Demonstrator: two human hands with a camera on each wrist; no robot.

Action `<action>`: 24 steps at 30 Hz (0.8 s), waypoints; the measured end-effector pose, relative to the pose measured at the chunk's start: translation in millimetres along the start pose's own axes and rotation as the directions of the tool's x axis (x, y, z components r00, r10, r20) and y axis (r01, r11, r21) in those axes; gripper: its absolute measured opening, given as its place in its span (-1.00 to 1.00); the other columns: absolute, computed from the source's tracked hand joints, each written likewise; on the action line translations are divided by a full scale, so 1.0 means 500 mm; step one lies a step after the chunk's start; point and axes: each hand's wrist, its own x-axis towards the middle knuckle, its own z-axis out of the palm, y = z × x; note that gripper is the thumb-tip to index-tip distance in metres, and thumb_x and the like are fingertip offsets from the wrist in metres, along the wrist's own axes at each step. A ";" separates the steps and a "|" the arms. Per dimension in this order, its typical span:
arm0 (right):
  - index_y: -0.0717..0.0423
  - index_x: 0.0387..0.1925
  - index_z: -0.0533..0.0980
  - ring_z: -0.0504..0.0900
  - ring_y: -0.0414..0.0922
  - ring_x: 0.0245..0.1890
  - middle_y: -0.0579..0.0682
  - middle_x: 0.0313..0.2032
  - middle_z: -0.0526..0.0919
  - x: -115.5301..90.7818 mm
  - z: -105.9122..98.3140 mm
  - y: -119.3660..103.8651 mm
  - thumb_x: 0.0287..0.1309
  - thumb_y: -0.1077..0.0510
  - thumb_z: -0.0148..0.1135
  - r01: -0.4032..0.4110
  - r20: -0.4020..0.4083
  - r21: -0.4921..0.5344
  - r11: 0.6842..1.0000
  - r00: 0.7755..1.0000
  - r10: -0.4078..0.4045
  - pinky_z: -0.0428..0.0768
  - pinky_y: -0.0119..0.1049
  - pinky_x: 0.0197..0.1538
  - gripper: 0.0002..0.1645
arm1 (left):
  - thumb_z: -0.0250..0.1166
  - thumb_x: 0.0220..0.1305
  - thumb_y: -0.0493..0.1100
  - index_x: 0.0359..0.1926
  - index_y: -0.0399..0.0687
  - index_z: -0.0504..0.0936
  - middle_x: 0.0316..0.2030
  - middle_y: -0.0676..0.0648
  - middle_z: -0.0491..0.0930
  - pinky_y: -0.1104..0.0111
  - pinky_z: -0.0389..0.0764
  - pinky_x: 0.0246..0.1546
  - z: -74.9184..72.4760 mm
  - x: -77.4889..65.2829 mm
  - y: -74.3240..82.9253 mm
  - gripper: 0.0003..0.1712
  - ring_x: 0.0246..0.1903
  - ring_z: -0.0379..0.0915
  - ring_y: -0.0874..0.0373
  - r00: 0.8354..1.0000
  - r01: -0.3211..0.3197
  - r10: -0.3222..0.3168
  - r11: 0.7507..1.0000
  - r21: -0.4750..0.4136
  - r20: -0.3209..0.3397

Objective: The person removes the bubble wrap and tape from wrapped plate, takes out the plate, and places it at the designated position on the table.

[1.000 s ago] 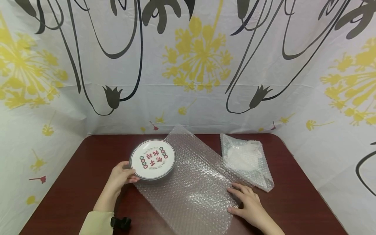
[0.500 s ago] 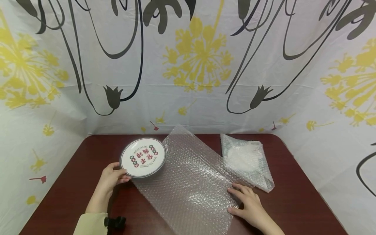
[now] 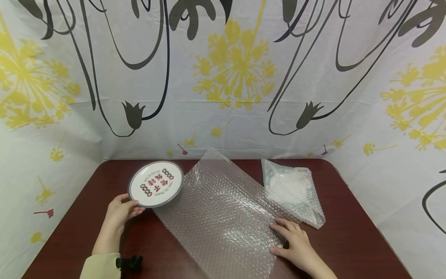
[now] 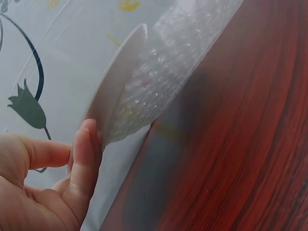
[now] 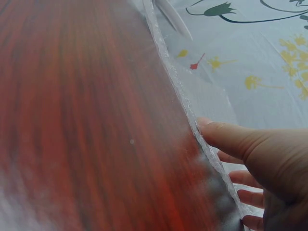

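1. Left hand (image 3: pixel 120 209) pinches the plate (image 3: pixel 155 184) at its rim, thumb above and fingers beneath, apparently to leave the printed face uncovered.
2. Held so, the plate is at the left side of the wrap (image 3: pixel 223 209), seemingly clear of the counter (image 3: pixel 156 248).
3. Right hand (image 3: pixel 294 241), fingers spread, rests on the wrap's right edge, perhaps steadying it.
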 end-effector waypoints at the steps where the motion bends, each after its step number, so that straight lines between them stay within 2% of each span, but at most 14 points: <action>1: -0.06 0.19 0.50 0.21 0.18 0.25 0.07 0.27 0.35 0.000 0.001 0.000 -0.15 -0.32 0.40 0.000 0.000 -0.001 1.000 1.000 0.000 0.24 0.34 0.02 -0.15 | 0.02 0.35 -0.42 0.35 -0.54 -0.11 -0.51 -0.06 0.57 0.40 0.66 -0.40 -0.002 0.000 0.000 -0.32 -0.56 0.61 0.20 1.000 -0.001 0.001 1.000 -0.009 -0.007; 11: -0.09 0.18 0.50 0.22 0.17 0.25 0.06 0.27 0.35 0.000 -0.002 -0.001 -0.14 -0.36 0.36 0.010 -0.011 -0.006 1.000 1.000 -0.010 0.23 0.34 0.02 -0.16 | 0.01 0.35 -0.43 0.41 -0.50 -0.26 -0.50 -0.06 0.55 0.34 0.66 -0.33 -0.025 0.004 -0.004 -0.21 -0.54 0.62 0.19 0.997 0.030 -0.035 0.997 -0.070 -0.072; 24: -0.06 0.18 0.52 0.23 0.15 0.24 0.06 0.26 0.37 -0.002 0.003 0.002 -0.15 -0.32 0.41 0.008 -0.017 -0.010 1.000 1.000 -0.009 0.25 0.32 0.01 -0.17 | -0.02 0.38 -0.41 0.41 -0.49 -0.19 -0.42 -0.05 0.50 0.35 0.65 -0.27 -0.038 0.014 -0.015 -0.28 -0.49 0.63 0.21 0.983 0.052 -0.074 0.991 -0.127 -0.171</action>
